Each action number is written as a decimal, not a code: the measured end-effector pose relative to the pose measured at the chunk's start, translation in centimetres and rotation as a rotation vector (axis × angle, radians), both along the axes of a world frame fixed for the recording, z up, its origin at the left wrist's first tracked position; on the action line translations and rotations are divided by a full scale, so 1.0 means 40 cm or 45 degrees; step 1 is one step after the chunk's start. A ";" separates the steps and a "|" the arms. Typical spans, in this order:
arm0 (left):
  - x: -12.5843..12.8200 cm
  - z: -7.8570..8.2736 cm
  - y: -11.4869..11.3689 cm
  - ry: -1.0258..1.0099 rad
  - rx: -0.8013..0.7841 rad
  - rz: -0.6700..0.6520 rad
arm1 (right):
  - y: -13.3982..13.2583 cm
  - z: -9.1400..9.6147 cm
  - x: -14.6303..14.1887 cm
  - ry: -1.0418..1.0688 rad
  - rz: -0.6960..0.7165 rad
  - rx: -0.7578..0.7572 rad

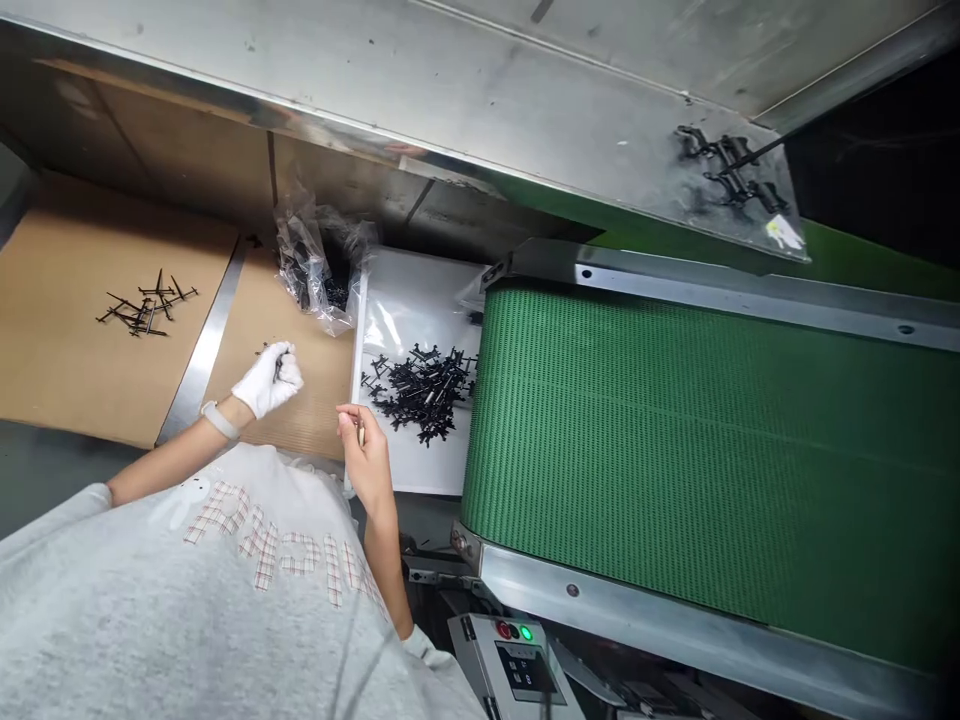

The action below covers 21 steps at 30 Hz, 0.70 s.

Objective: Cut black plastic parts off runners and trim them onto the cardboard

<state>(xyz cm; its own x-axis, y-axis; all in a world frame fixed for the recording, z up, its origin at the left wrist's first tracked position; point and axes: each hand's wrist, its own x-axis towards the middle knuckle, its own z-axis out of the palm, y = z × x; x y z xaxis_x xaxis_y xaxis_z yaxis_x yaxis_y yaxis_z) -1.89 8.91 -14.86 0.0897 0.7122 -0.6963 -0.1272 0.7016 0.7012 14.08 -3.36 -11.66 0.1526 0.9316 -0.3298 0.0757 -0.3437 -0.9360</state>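
My left hand (271, 382) wears a white glove and is closed over the brown cardboard; a small dark part shows between its fingers, its kind unclear. My bare right hand (365, 447) is pinched, thumb against fingers, by the near left edge of the white tray (409, 470). Whatever it holds, if anything, is too small to name. A heap of black plastic parts (431, 390) lies in that tray, right of my right hand. Tiny pieces lie on the cardboard just beyond my glove. Farther left, several thin black parts (146, 308) are scattered on another cardboard sheet (67, 370).
A clear plastic bag (319, 265) with dark parts stands behind the tray. To the right runs a green conveyor belt (637, 430) between metal rails. A control box (517, 665) with a lit green button sits below it. A metal hood (450, 90) overhangs the far side.
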 end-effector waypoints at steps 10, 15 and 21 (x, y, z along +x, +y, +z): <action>0.037 0.257 -0.157 -0.486 -0.120 0.019 | 0.043 0.115 -0.042 0.036 0.063 0.325; 0.038 0.290 -0.197 -0.350 0.057 -0.081 | 0.034 0.139 -0.038 0.019 0.108 0.380; 0.036 0.311 -0.229 -0.193 0.211 -0.322 | 0.019 0.165 -0.029 0.052 0.074 0.398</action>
